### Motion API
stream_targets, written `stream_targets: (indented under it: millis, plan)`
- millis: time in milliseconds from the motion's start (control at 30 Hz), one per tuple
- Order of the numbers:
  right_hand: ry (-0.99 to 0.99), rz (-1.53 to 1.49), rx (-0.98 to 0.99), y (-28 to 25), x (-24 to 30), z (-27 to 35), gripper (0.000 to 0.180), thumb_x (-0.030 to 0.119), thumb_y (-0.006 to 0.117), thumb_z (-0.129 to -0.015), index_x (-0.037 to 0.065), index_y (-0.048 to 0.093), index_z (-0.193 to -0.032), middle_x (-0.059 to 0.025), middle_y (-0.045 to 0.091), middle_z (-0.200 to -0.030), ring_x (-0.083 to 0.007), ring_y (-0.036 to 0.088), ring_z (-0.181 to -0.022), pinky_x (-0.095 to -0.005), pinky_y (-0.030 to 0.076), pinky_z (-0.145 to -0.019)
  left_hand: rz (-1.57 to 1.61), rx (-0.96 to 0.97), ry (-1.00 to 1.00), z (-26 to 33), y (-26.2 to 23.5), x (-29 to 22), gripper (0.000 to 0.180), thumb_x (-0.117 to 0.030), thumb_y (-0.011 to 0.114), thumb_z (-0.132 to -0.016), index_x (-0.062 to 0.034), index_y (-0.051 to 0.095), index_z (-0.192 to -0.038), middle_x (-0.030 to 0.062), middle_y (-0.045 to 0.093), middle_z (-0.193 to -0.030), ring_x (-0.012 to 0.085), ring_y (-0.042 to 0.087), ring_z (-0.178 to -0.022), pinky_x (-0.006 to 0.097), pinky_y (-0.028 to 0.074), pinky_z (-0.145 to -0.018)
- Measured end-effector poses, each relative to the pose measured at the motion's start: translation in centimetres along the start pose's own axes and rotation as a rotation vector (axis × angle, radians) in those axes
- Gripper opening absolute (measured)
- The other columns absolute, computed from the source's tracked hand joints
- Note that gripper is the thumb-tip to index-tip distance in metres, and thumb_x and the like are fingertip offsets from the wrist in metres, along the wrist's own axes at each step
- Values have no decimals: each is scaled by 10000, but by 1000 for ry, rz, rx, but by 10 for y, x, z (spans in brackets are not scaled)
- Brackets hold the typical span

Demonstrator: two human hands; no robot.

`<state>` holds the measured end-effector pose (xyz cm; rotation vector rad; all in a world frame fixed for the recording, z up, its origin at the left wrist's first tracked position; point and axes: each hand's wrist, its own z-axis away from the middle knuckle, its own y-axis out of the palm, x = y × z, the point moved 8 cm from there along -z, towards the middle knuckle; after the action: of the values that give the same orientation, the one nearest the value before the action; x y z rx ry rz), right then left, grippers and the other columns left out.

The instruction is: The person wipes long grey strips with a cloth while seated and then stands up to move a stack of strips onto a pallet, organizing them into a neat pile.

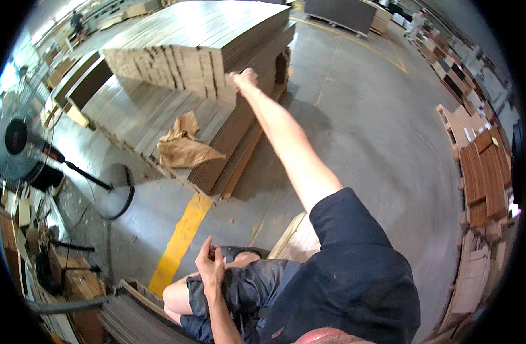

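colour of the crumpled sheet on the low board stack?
Tan-brown: the crumpled sheet shows best in the head view, the only one here.

A black pedestal fan (16, 137) at left, a yellow floor stripe (180, 243) and, far back, apparently a person (76, 23).

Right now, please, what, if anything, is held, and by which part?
Left hand appears empty; whether the right hand, by the board stack, grips anything is unclear.
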<state>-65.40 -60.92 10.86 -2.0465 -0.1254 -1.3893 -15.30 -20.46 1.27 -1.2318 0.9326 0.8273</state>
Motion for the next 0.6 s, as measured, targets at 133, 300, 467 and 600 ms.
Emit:
stream_targets:
  millis: [133, 300, 467, 600]
  plan:
    - [187, -348, 172, 17, 24, 35, 150, 36, 703, -823, -65, 611, -884, -166, 664, -760, -217, 652, -524, -357, 495, -373, -159, -8, 12, -1, -6, -6, 421, -48, 647, -852, 83, 604, -1250, 118, 687, -838, 143, 632, -703, 286, 520, -666]
    - [439, -870, 425, 7, 18, 62, 136, 103, 615, -697, 1, 555, -764, -135, 598, -663, -229, 547, -421, -362, 412, -342, -36, 19, 5, 2, -2, -6, 440, -50, 647, -855, 70, 590, -1275, 105, 674, -825, 142, 634, -679, 281, 519, -641]
    - [520, -1201, 522, -1, 35, 109, 253, 148, 712, -815, 27, 515, -919, -102, 609, -781, -219, 619, -575, -326, 519, -429, -44, 4, -11, 3, -1, 3, 426, -63, 652, -870, 80, 586, -1265, 102, 665, -847, 144, 635, -697, 277, 512, -635]
    - [450, -888, 224, -29, 29, 92, 279, 160, 751, -833, 36, 519, -928, -66, 574, -762, -150, 559, -535, -293, 408, -382, -73, 55, 42, 7, 10, -23, 418, -63, 653, -869, 75, 588, -1259, 94, 652, -834, 148, 612, -700, 284, 507, -659]
